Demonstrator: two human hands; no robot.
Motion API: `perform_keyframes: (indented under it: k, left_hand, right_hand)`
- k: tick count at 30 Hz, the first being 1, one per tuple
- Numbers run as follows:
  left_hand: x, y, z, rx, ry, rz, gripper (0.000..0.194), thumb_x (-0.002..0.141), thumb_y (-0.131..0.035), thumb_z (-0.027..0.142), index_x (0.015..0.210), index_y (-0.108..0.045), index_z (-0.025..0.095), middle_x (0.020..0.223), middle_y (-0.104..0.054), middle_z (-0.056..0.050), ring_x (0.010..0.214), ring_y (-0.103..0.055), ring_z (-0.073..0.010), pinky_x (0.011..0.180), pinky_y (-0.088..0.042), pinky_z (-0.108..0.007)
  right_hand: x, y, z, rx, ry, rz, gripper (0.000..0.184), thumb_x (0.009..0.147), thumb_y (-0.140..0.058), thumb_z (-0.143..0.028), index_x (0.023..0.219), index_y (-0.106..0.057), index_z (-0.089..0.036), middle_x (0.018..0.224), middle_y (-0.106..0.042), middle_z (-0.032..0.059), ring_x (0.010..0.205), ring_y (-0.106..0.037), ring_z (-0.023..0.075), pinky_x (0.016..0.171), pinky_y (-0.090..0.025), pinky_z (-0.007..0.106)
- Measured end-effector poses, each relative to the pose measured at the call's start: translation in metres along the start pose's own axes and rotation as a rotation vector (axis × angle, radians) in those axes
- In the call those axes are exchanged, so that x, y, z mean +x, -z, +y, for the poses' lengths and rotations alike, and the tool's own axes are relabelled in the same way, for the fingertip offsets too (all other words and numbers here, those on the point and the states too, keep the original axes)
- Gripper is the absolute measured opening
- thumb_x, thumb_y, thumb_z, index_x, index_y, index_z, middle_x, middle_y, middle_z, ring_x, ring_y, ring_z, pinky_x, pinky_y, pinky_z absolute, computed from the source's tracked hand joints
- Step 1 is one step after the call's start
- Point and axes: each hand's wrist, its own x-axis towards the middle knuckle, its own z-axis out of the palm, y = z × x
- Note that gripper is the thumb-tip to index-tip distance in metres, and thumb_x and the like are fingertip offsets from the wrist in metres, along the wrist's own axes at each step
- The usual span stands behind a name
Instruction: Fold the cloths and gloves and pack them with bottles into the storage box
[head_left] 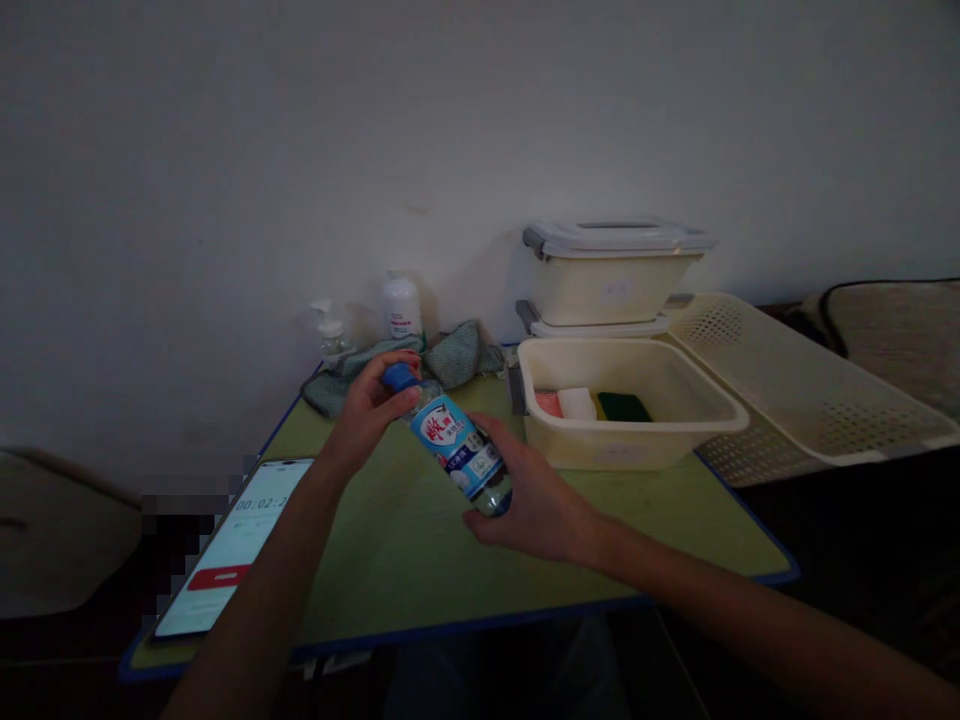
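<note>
Tilted above the table, a clear dish soap bottle point(457, 440) with a blue cap and a blue-and-white label is held between both hands. My left hand point(379, 400) is closed around its neck, just by the cap. My right hand point(517, 490) grips the bottle's lower end, thumb underneath and fingers behind it. Part of the base is hidden by the right hand. To the right stands an open cream bin point(622, 450), holding a pink item point(548, 403), a white block point(577, 404) and a green-and-yellow sponge point(624, 407).
A phone point(232, 550) showing a timer lies at the table's left. Behind are a pump bottle point(331, 330), a white bottle point(403, 305) and a grey-green cloth point(454, 355). Lidded bins point(615, 285) stack against the wall; a cream basket point(810, 380) sits right.
</note>
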Motion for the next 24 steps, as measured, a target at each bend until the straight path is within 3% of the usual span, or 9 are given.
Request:
perform_keyframes:
  k: [6, 10, 14, 18, 24]
  left_hand:
    - [0.020, -0.020, 0.056, 0.203, -0.025, -0.169, 0.032, 0.058, -0.078, 0.033, 0.079, -0.059, 0.018, 0.067, -0.055, 0.001, 0.055, -0.050, -0.0104, 0.050, -0.041, -0.021]
    - [0.037, -0.039, 0.077, 0.293, -0.039, -0.225, 0.028, 0.056, -0.079, 0.022, 0.075, -0.060, 0.014, 0.064, -0.055, 0.002, 0.054, -0.049, -0.0090, 0.048, -0.038, -0.018]
    - [0.051, -0.054, 0.077, 0.233, 0.072, -0.304, 0.024, 0.058, -0.077, 0.010, 0.076, -0.062, 0.012, 0.066, -0.057, 0.001, 0.058, -0.055, -0.0111, 0.052, -0.042, -0.020]
    - [0.058, -0.069, 0.069, 0.188, 0.148, -0.380, 0.023, 0.058, -0.073, 0.004, 0.077, -0.065, 0.013, 0.067, -0.060, 0.000, 0.062, -0.058, -0.0138, 0.057, -0.047, -0.024]
    - [0.067, -0.093, 0.049, 0.222, 0.105, -0.487, 0.020, 0.059, -0.070, 0.002, 0.075, -0.067, 0.015, 0.072, -0.064, -0.003, 0.062, -0.060, -0.0146, 0.061, -0.048, -0.026]
  right_hand:
    - [-0.009, 0.062, -0.029, -0.190, 0.077, 0.044, 0.076, 0.059, -0.068, -0.020, 0.131, -0.042, -0.023, 0.105, -0.062, 0.0047, 0.084, -0.062, 0.0199, 0.071, -0.049, 0.030]
    - [-0.011, 0.106, -0.034, -0.315, 0.073, 0.063, 0.068, 0.060, -0.070, -0.026, 0.124, -0.051, -0.023, 0.102, -0.065, 0.0023, 0.085, -0.063, 0.0198, 0.070, -0.050, 0.028]
    - [-0.012, 0.142, -0.028, -0.440, 0.047, 0.144, 0.056, 0.060, -0.070, -0.030, 0.114, -0.058, -0.019, 0.092, -0.067, 0.0026, 0.074, -0.063, 0.0172, 0.062, -0.050, 0.027]
    - [-0.015, 0.167, -0.014, -0.519, 0.014, 0.143, 0.050, 0.061, -0.069, -0.029, 0.109, -0.061, -0.016, 0.090, -0.067, 0.0041, 0.073, -0.063, 0.0172, 0.062, -0.050, 0.027]
    - [-0.023, 0.189, 0.012, -0.571, -0.018, 0.117, 0.047, 0.062, -0.067, -0.033, 0.105, -0.060, -0.014, 0.082, -0.067, 0.0030, 0.064, -0.060, 0.0144, 0.057, -0.048, 0.026]
